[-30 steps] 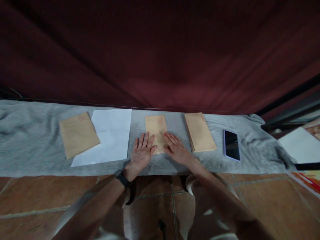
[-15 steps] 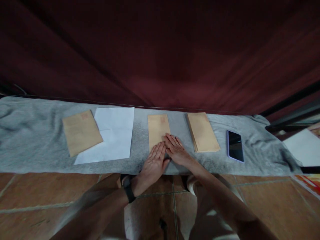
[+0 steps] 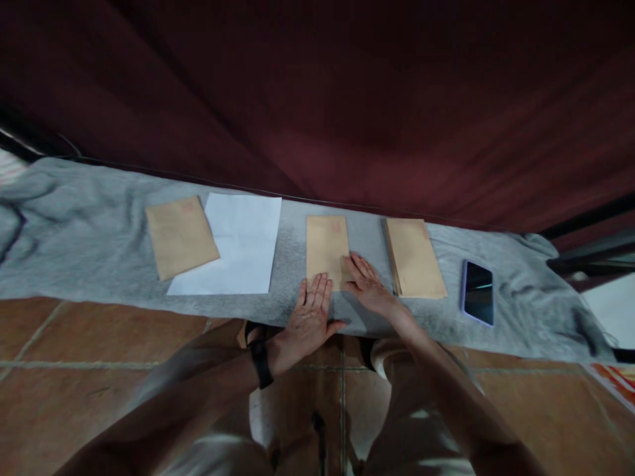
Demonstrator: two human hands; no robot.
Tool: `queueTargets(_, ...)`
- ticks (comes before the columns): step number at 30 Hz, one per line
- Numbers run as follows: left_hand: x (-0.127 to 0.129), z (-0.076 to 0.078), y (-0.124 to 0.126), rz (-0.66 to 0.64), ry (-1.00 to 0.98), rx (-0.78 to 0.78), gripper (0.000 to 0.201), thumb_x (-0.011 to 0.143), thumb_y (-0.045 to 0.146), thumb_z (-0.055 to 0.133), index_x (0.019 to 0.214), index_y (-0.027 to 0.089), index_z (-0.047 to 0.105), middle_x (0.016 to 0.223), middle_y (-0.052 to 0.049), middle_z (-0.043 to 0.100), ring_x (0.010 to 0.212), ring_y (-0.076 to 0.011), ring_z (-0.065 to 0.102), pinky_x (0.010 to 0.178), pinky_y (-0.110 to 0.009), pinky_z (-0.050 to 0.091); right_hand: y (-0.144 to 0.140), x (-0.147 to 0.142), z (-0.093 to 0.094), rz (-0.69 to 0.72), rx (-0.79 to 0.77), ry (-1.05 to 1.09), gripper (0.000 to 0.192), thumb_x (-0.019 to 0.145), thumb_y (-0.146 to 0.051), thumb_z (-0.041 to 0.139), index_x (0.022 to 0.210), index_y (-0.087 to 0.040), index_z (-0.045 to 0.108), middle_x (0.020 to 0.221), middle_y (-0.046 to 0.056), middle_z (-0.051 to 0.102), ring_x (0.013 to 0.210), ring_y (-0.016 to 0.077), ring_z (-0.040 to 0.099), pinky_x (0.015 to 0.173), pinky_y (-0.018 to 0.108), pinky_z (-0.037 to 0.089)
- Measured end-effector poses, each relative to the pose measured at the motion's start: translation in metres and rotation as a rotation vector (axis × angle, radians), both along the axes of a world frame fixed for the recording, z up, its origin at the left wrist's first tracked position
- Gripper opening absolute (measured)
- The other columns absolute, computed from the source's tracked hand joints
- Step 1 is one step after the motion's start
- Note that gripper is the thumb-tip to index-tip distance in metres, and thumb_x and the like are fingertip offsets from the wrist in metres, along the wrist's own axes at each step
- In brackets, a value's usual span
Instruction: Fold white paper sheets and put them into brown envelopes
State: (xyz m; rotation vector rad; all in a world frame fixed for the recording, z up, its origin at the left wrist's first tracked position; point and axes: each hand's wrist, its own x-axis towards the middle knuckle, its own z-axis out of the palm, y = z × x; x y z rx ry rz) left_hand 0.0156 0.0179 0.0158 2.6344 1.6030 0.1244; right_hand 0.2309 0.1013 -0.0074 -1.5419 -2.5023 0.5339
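I see my left hand (image 3: 310, 317) lying flat and released, fingers together, on the grey cloth (image 3: 74, 231) at the near end of the middle envelope (image 3: 325, 248), its fingertips reaching that envelope's near edge. My right hand (image 3: 367, 287) is also flat and released, grasping nothing, with its fingers pressed on the near right corner of the middle envelope. That brown envelope lies flat on the cloth with its long side pointing away from me and a faint red mark at its far end.

Just to the right of the middle envelope, apart from it, sits a stack of brown envelopes (image 3: 414, 256), and further right of that a phone (image 3: 478, 292) lies screen up. To the left of the middle envelope a white sheet (image 3: 241, 251) lies flat, and another brown envelope (image 3: 181, 235) overlaps the sheet's left edge. A black band (image 3: 260, 362) wraps my left wrist. Behind the cloth hangs a dark red curtain (image 3: 347, 99); nearer me is tiled floor (image 3: 74, 344).
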Motion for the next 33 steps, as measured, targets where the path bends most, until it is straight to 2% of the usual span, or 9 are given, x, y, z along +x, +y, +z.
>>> queueTargets(5,0.001,0.002,-0.002,0.013,0.052,0.012,0.106,0.093,0.076,0.048,0.16,-0.003,0.028,0.167,-0.029,0.021,0.159,-0.0401,0.014,0.129,-0.058,0.018,0.003,0.01,-0.008,-0.031,0.054,0.03,0.069,0.1,-0.029,0.049,0.165,-0.02,0.029,0.172,0.01,0.024,0.16,0.0265,0.021,0.13,0.052,0.025)
queueTargets(10,0.004,0.002,-0.001,0.001,0.075,0.027,0.111,0.09,0.078,0.052,0.157,-0.009,0.032,0.164,-0.034,0.024,0.156,-0.0457,0.02,0.127,-0.06,0.021,-0.009,-0.001,0.009,0.015,0.173,0.108,0.064,0.102,-0.028,0.045,0.164,-0.017,0.032,0.167,0.013,0.037,0.156,0.0283,0.032,0.128,0.054,0.03)
queueTargets(13,0.004,0.0,-0.001,-0.017,0.055,0.018,0.109,0.09,0.077,0.053,0.156,-0.008,0.034,0.164,-0.034,0.025,0.157,-0.0457,0.019,0.126,-0.061,0.022,-0.03,-0.02,0.018,0.131,0.151,0.103,0.061,0.107,-0.035,0.038,0.165,-0.017,0.029,0.169,0.011,0.034,0.157,0.0265,0.031,0.129,0.051,0.031)
queueTargets(16,0.001,-0.002,-0.001,-0.031,0.031,0.014,0.103,0.092,0.07,0.056,0.157,-0.006,0.033,0.165,-0.034,0.023,0.157,-0.0451,0.016,0.126,-0.062,0.021,-0.052,-0.033,0.017,0.224,0.103,0.051,0.065,0.11,-0.043,0.032,0.166,-0.013,0.023,0.169,0.014,0.031,0.158,0.0251,0.029,0.129,0.049,0.031)
queueTargets(22,-0.004,0.001,-0.001,-0.054,0.006,0.024,0.103,0.093,0.071,0.055,0.156,-0.007,0.034,0.165,-0.034,0.022,0.157,-0.0446,0.018,0.126,-0.06,0.021,-0.065,-0.028,0.007,0.216,0.145,-0.021,0.068,0.11,-0.049,0.028,0.167,-0.012,0.018,0.171,0.015,0.026,0.159,0.0261,0.025,0.13,0.051,0.026)
queueTargets(26,-0.005,0.0,0.0,-0.058,0.018,0.028,0.106,0.092,0.074,0.052,0.156,-0.008,0.033,0.164,-0.034,0.024,0.156,-0.0456,0.02,0.126,-0.06,0.022,-0.064,-0.024,0.007,0.213,0.17,-0.051,0.07,0.109,-0.05,0.031,0.167,-0.011,0.018,0.172,0.015,0.022,0.16,0.0257,0.022,0.131,0.048,0.024)
queueTargets(33,-0.009,-0.001,-0.001,-0.059,0.051,0.039,0.106,0.093,0.073,0.053,0.156,-0.01,0.033,0.163,-0.036,0.025,0.156,-0.0451,0.022,0.126,-0.059,0.024,-0.064,-0.021,0.009,0.158,0.173,-0.114,0.07,0.108,-0.049,0.035,0.166,-0.011,0.023,0.171,0.015,0.026,0.159,0.0264,0.026,0.13,0.048,0.025)
